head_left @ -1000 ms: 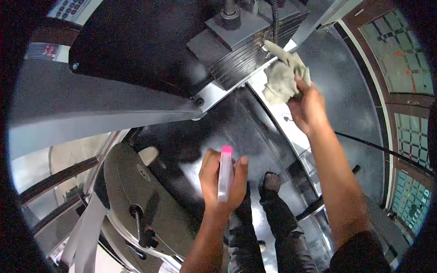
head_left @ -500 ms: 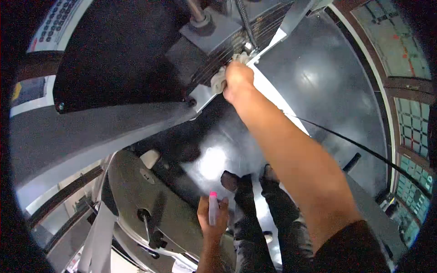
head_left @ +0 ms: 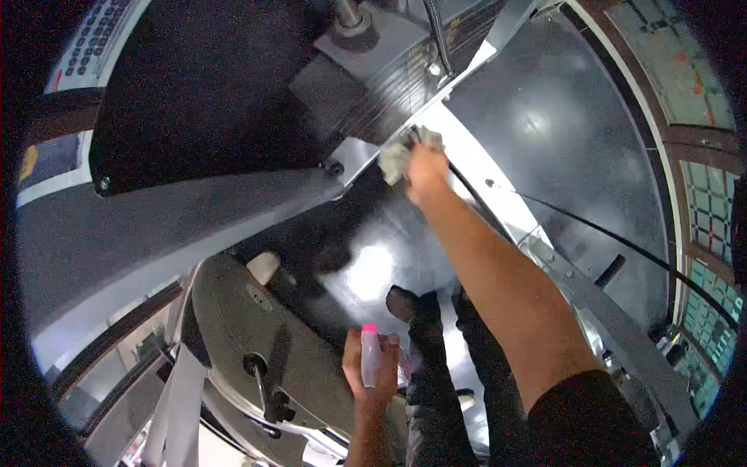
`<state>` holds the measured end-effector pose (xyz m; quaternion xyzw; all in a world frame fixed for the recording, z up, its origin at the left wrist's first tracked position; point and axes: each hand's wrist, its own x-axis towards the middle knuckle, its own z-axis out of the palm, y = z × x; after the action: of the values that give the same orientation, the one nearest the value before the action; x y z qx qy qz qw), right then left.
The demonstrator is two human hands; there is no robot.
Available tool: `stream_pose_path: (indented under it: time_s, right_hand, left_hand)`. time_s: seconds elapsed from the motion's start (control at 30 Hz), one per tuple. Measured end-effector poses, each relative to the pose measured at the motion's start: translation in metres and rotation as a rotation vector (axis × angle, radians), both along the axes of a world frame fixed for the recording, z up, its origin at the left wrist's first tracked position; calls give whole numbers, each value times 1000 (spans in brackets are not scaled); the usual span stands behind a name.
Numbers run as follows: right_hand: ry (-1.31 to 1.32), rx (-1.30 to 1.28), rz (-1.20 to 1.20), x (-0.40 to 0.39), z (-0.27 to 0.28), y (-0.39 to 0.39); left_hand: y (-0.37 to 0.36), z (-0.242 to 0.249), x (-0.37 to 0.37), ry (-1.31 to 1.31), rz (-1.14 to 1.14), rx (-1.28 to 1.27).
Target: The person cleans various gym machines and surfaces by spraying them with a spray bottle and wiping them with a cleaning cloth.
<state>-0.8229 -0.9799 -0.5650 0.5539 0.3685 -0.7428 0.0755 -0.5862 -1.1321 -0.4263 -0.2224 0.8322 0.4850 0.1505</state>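
My right hand (head_left: 428, 173) is closed around a crumpled pale cloth (head_left: 396, 161). It is beside the white frame bar (head_left: 471, 159) of a gym machine, just below the stack of dark weight plates (head_left: 389, 93). Lower in the view, my left hand (head_left: 359, 366) grips a small translucent bottle (head_left: 369, 362) with a pink cap, held upright close to my legs. A padded seat (head_left: 257, 327) with a metal lever is to the left of that hand.
A wide grey frame beam (head_left: 194, 210) crosses the left side. A black cable (head_left: 615, 245) runs out to the right over the shiny dark floor (head_left: 545, 124). My shoe (head_left: 403, 302) is below the right arm. Windows line the right edge.
My right hand has drawn the cloth down and slightly right, away from the weight plates. The left hand with the bottle stays nearly in place.
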Motion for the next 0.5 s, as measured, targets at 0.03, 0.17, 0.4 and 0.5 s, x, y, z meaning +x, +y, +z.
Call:
stream_pose_path:
  time_s: [0.03, 0.17, 0.4, 0.5]
  right_hand:
    - [176, 25, -85, -19, -23, -15]
    - [267, -43, -12, -45, 29, -10]
    - [1182, 862, 730, -7, 183, -9]
    - [1135, 1591, 1150, -60, 155, -33]
  left_hand:
    - [-1, 3, -3, 47, -47, -54]
    - [-14, 17, 4, -14, 120, 16]
    - [-14, 58, 12, 17, 328, 192]
    - [-1, 74, 10, 46, 362, 195]
